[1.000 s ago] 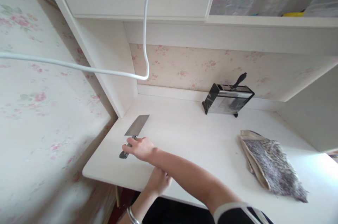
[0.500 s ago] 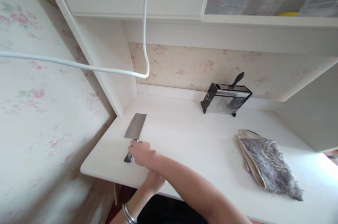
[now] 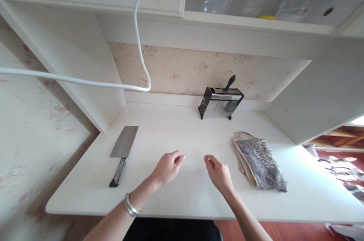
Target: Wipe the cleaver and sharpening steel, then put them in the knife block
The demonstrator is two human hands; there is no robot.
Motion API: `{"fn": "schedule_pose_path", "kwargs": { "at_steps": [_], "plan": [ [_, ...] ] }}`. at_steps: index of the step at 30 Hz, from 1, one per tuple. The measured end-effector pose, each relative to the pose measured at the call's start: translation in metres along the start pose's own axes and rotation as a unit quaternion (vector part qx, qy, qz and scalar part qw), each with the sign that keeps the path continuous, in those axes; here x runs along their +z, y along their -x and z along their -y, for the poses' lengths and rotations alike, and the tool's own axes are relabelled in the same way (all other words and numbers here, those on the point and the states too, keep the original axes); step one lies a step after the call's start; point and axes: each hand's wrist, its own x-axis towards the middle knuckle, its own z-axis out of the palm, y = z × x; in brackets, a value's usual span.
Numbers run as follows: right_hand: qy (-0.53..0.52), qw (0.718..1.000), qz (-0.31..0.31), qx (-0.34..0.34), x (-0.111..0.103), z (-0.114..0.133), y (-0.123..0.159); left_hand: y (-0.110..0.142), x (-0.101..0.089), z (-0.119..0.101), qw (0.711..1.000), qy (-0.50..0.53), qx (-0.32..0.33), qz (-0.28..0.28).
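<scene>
My left hand (image 3: 167,166) is above the white tabletop, its fingers curled in a loose fist with nothing seen in them. Facing it across a short gap, my right hand (image 3: 219,174) is curled the same way and also holds nothing visible. To the left of both hands lies a cleaver (image 3: 124,141), flat on the table, its blade pointing away from me and its black handle toward the front edge. A folded grey and beige cloth (image 3: 260,162) lies to the right of my right hand, apart from it.
A knife block (image 3: 220,102) with a black-handled tool in it stands against the back wall. A white cable (image 3: 71,79) hangs across the upper left. Overhead, a shelf (image 3: 256,22) holds plastic bottles. Side panels flank the white table (image 3: 182,199).
My right hand has let go of the cleaver's handle and moved right. My left hand has come up from the front edge over the tabletop. The view has shifted to the right.
</scene>
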Motion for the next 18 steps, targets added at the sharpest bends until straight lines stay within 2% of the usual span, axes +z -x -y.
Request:
{"fn": "schedule_pose_path", "kwargs": {
  "at_steps": [2, 4, 7, 9, 13, 18],
  "plan": [
    [0.044, 0.999, -0.004, 0.023, -0.003, -0.027, 0.007, -0.044, -0.009, -0.034, 0.998, -0.02, 0.06, 0.016],
    [0.083, 0.997, -0.004, -0.003, 0.0, -0.039, 0.014, -0.095, -0.014, -0.067, 0.993, -0.029, 0.106, 0.032],
    [0.126, 0.991, -0.001, -0.049, 0.005, -0.037, 0.019, -0.173, -0.012, -0.11, 0.99, -0.048, 0.131, 0.031],
    [0.143, 0.989, 0.004, -0.045, 0.005, -0.031, 0.017, -0.219, -0.005, -0.133, 0.988, -0.073, 0.132, 0.013],
    [0.157, 0.987, 0.009, -0.038, 0.003, -0.027, 0.011, -0.289, 0.015, -0.164, 0.988, -0.096, 0.118, -0.02],
    [0.166, 0.986, 0.009, -0.03, 0.001, -0.029, 0.008, -0.345, 0.038, -0.178, 0.993, -0.067, 0.069, -0.071]
  ]
}}
